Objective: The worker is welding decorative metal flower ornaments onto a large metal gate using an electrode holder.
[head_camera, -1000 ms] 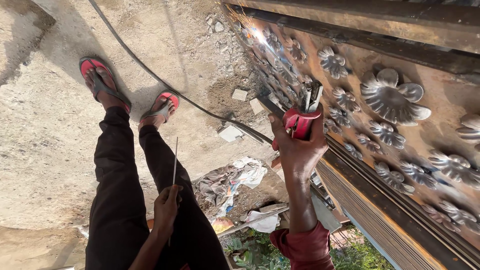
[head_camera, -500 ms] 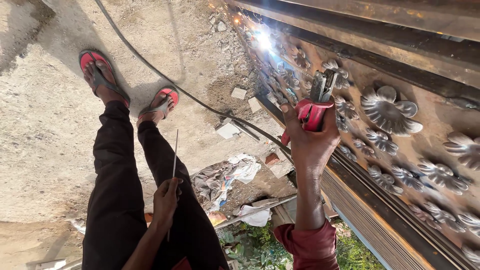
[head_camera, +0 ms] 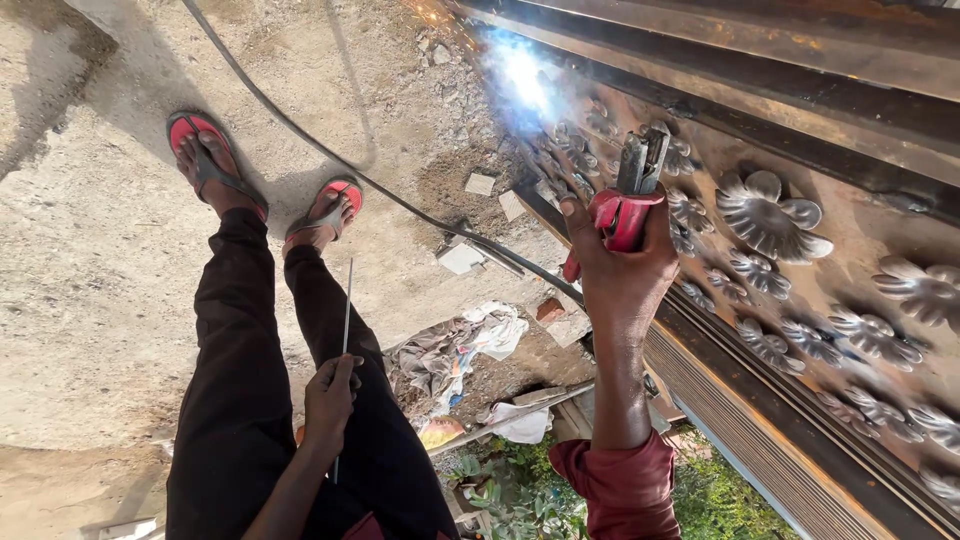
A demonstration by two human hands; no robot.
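Right hand [head_camera: 622, 272] clenched around red-handled metal electrode holder [head_camera: 628, 200], raised against rusty brown metal gate with flower-shaped ornaments [head_camera: 800, 250], bright blue-white welding arc [head_camera: 520, 75] just beyond the holder's tip. Left hand [head_camera: 330, 395] closed around thin grey welding rod [head_camera: 345, 320], held upright beside dark trousers [head_camera: 240, 400]. Black cable [head_camera: 330, 160] lying across sandy ground [head_camera: 90, 260], near red flip-flops [head_camera: 205, 150].

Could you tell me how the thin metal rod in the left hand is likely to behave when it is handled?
The thin rod looks long and very slender, so probably light and somewhat springy. The left hand grips only its lower part, so the free end may waver. Round and smooth, it would likely roll if dropped.
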